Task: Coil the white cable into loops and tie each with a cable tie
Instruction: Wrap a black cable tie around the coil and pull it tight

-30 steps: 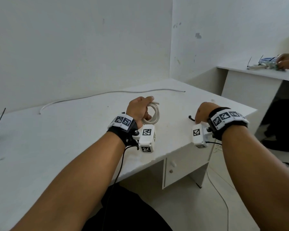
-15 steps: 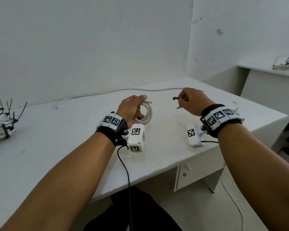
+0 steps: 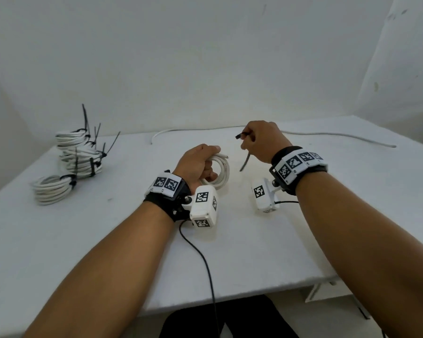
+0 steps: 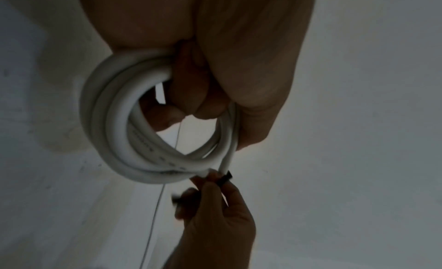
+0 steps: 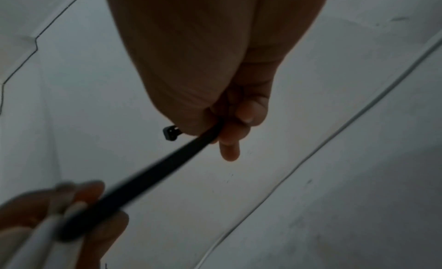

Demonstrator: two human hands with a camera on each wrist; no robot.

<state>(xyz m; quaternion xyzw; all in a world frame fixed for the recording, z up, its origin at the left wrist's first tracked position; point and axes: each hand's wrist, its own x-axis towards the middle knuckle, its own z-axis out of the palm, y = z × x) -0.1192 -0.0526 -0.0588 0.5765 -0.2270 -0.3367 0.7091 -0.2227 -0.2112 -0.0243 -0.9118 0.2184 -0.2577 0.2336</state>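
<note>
Round white cable coil, thin black tie

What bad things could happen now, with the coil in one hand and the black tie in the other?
1. The left hand alone grips the untied white coil; if its grip loosens, the loops may spring apart.
2. The right hand pinches the black cable tie near its head, so the long tail may wobble and miss the coil.
3. The coil's cut end pokes out, so it may escape the tie.
</note>
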